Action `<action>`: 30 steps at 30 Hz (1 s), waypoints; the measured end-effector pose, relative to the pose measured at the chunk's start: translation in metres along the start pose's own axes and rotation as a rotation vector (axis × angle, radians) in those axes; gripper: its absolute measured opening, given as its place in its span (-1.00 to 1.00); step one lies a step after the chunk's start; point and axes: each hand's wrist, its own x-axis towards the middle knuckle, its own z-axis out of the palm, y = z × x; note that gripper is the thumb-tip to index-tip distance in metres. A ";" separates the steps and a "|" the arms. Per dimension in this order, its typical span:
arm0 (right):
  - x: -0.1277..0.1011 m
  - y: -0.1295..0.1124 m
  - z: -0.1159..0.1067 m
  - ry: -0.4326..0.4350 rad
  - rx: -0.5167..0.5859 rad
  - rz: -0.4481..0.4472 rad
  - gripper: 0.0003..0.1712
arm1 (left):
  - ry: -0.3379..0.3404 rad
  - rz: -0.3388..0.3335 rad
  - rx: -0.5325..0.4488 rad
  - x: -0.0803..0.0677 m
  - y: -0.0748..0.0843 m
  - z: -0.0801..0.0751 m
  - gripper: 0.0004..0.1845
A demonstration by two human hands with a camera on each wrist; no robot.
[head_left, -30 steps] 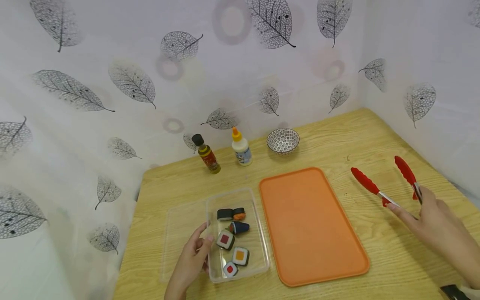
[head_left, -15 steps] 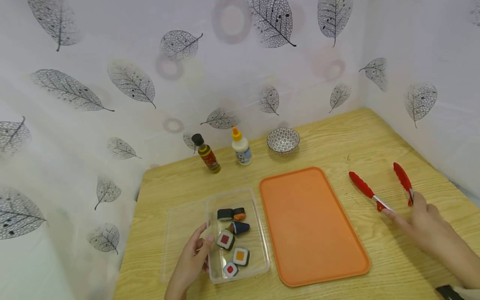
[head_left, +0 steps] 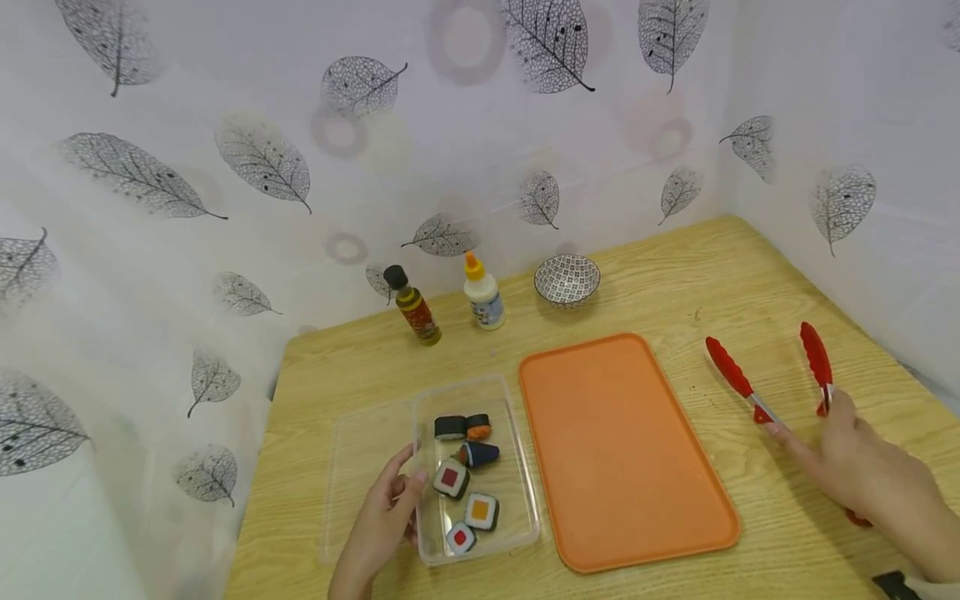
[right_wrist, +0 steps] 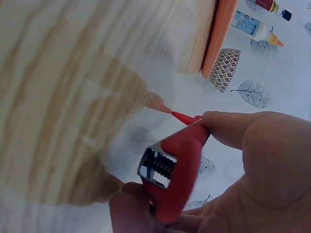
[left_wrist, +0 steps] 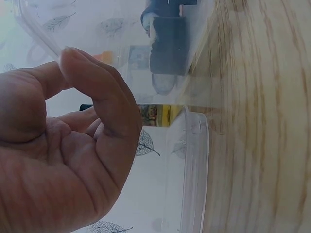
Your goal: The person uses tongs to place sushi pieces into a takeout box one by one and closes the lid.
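Spreading under everything is the pale wood-grain desk [head_left: 675,275], boxed in at the back and right by white sheets printed with grey leaves. The flat orange plastic tray [head_left: 622,450] lies mid-desk with its long axis running away from the person, bare on top. Just left of it, nearly touching, stands the clear plastic box [head_left: 510,467] of toy sushi pieces, and a clear lid [head_left: 360,467] lies flat on the box's left side. The left hand [head_left: 382,521] has its fingers curled over the box's near left wall, thumb outside, pinching the rim. Right of the tray, the right hand [head_left: 862,475] is wrapped round the hinge end of the red-tipped metal tongs [head_left: 731,379]; their two arms stand spread, pointing away from the person toward the back, tips just above or on the desk. So the sushi lies leftward across the tray from the tongs. Against the back stand a small patterned bowl [head_left: 566,279], a white squeeze bottle with an orange tip [head_left: 482,296] and a dark-capped oil bottle [head_left: 415,310].
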 end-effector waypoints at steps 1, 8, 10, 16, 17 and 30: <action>-0.001 0.000 0.000 0.005 0.003 -0.008 0.35 | -0.001 0.000 -0.001 0.000 0.000 0.000 -0.41; -0.008 -0.003 0.000 0.035 0.001 -0.036 0.27 | -0.002 0.006 0.010 0.001 0.000 0.000 -0.41; -0.006 -0.002 0.000 0.032 0.005 -0.022 0.23 | 0.001 0.006 0.016 0.001 0.000 0.000 -0.41; -0.006 -0.002 -0.003 0.021 -0.003 0.002 0.18 | 0.000 0.002 0.028 0.001 0.001 -0.001 -0.42; -0.008 -0.003 -0.004 0.038 -0.008 0.001 0.16 | -0.002 0.001 0.026 0.001 0.001 -0.002 -0.42; -0.031 -0.089 -0.037 0.579 -0.138 -0.399 0.16 | 0.066 0.100 0.074 -0.009 0.002 -0.036 -0.47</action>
